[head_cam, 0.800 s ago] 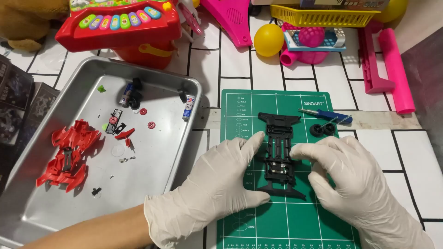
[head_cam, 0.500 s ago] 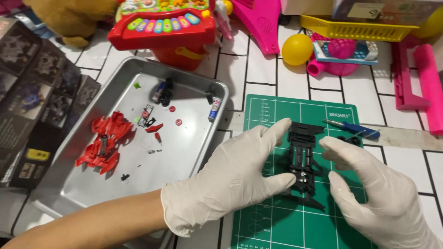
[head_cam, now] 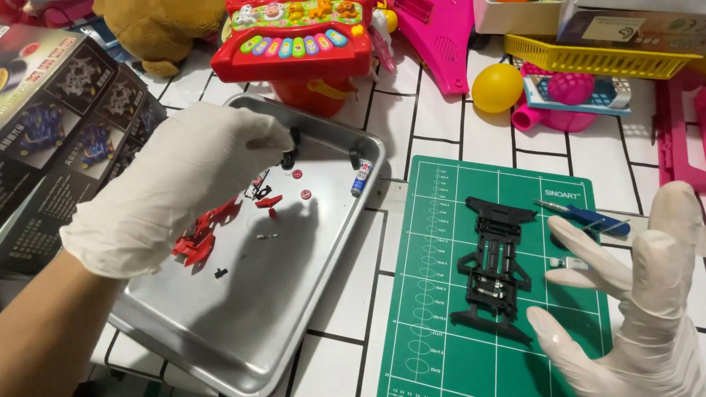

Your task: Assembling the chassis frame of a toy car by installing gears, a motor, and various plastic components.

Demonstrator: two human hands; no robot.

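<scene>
Head view, near to far: the gloved right hand hovers with fingers spread and empty at the near right edge of the green cutting mat, just beside the black toy-car chassis, which lies flat on the mat's middle, long axis running away from the viewer. The gloved left hand is raised over the metal tray, fingertips pinched on a small black part above the tray's far end. Beneath and beside that hand lie red body pieces, two small red discs and a small tube by the far rim. A blue-handled screwdriver rests at the mat's far right edge. Farther back stand a red toy keyboard, a yellow ball and a yellow basket; a dark printed box lies at far left
</scene>
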